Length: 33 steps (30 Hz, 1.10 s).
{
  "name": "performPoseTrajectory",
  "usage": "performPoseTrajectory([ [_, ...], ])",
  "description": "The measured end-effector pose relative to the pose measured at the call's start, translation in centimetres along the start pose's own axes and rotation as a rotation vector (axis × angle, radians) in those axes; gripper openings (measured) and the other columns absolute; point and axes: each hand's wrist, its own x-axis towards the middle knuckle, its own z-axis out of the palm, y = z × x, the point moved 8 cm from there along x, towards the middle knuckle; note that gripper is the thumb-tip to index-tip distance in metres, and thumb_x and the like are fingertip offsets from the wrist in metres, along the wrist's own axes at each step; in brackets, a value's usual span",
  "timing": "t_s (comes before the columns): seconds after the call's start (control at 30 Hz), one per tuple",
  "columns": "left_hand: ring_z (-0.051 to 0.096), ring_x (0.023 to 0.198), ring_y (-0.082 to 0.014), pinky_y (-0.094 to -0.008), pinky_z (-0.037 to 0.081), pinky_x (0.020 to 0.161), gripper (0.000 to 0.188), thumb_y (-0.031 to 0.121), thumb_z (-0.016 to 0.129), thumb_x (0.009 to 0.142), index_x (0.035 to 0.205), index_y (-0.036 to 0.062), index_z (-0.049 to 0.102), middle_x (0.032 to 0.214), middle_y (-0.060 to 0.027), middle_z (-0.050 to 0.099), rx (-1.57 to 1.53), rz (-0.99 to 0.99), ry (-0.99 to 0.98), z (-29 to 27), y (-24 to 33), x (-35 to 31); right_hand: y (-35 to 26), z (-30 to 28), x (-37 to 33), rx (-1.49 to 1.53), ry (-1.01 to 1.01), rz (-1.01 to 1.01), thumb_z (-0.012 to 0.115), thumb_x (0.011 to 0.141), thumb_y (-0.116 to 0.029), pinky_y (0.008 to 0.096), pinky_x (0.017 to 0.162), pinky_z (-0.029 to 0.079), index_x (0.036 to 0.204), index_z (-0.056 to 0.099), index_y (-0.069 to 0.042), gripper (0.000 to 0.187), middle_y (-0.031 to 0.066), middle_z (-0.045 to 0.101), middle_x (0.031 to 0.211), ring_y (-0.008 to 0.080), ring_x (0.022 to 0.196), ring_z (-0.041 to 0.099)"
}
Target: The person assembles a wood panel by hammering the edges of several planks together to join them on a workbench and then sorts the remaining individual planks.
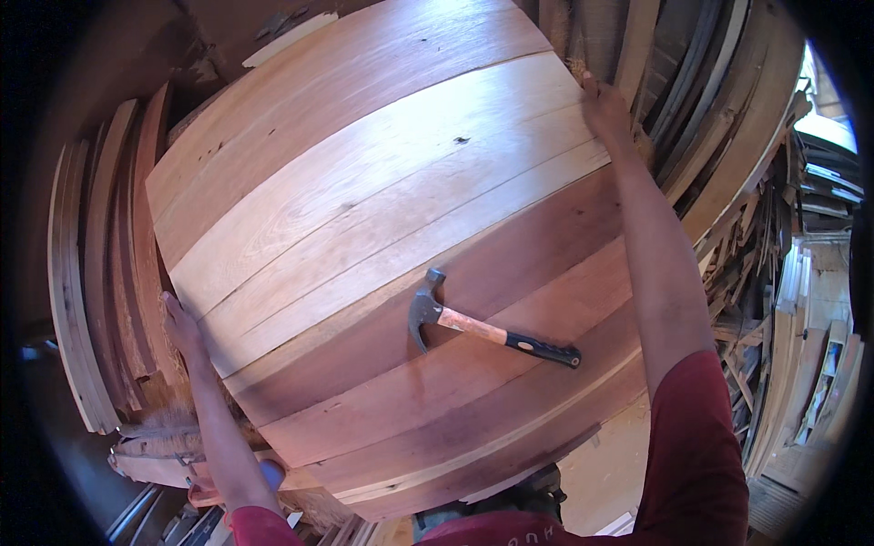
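A wide panel of pale, glossy wooden boards (364, 196) spreads across the middle, with a few dark knots in it. My left hand (185, 329) grips its left edge, the fingertips pointing up along the side. Farther off, my right hand (604, 109) is closed over the right edge. On the nearer side of the pale panel lie darker reddish boards (364, 437). A claw hammer (482, 329) rests on these, its metal head toward the panel and its black-ended handle toward the right. The undersides of both hands are hidden.
Long planks (118, 264) stand in a row at the left. More timber strips (728, 136) are stacked along the far right, above a heap of offcuts (733, 291). Wood shavings (164, 423) lie near my left forearm.
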Motion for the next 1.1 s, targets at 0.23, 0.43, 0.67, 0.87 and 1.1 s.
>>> performPoseTrajectory([
  [0.23, 0.05, 0.128, -0.0318, -0.0367, 0.037, 0.107, 0.067, 0.047, 0.042, 0.103, 0.135, -0.0117, 0.048, 0.138, -0.0249, 0.053, 0.065, 0.042, 0.148, 0.1, 2.4, -1.0, -0.9, 1.5, -0.2, -0.043, -0.088, -0.038, 0.037, 0.093, -0.067, 0.052, 0.096, 0.046, 0.111, 0.07, -0.003, 0.074, 0.0306, 0.065, 0.109, 0.0454, 0.11, 0.061],
  [0.43, 0.055, 0.123, -0.0282, -0.034, 0.04, 0.104, 0.058, 0.04, 0.046, 0.103, 0.13, -0.0093, 0.055, 0.132, -0.0223, 0.059, 0.095, 0.078, -0.017, 0.9, 1.2, 0.0, -2.3, 0.1, -1.8, 0.042, -0.055, -0.073, 0.045, 0.09, -0.067, 0.0511, 0.095, 0.046, 0.116, 0.07, -0.01, 0.067, 0.0272, 0.068, 0.106, 0.0438, 0.108, 0.063],
  [0.67, 0.061, 0.114, -0.0247, -0.0328, 0.043, 0.099, 0.053, 0.039, 0.047, 0.102, 0.126, -0.0076, 0.059, 0.123, -0.0203, 0.065, 0.174, 0.156, -0.006, 0.5, 0.2, 1.0, -1.2, 1.3, -0.8, 0.09, -0.082, -0.068, 0.048, 0.089, -0.066, 0.0498, 0.094, 0.047, 0.111, 0.072, -0.01, 0.065, 0.0244, 0.069, 0.106, 0.0414, 0.106, 0.064],
  [0.87, 0.057, 0.121, -0.025, -0.0328, 0.041, 0.103, 0.054, 0.041, 0.046, 0.103, 0.129, -0.0043, 0.058, 0.13, -0.0185, 0.062, 0.164, 0.086, -0.043, 1.1, 0.0, 0.8, -0.1, 1.8, 0.0, 0.097, -0.105, -0.073, 0.048, 0.089, -0.067, 0.0486, 0.093, 0.047, 0.112, 0.073, -0.015, 0.062, 0.022, 0.07, 0.107, 0.0401, 0.106, 0.064],
  [1.1, 0.06, 0.115, -0.0226, -0.0318, 0.042, 0.1, 0.05, 0.036, 0.048, 0.103, 0.127, -0.006, 0.06, 0.124, -0.0195, 0.065, 0.115, 0.108, 0.0, 0.5, -0.2, 0.8, -0.9, 1.5, -0.7, 0.068, -0.082, -0.036, 0.049, 0.089, -0.066, 0.0527, 0.105, 0.035, 0.117, 0.071, -0.02, 0.059, 0.0166, 0.069, 0.115, 0.0365, 0.12, 0.058],
])
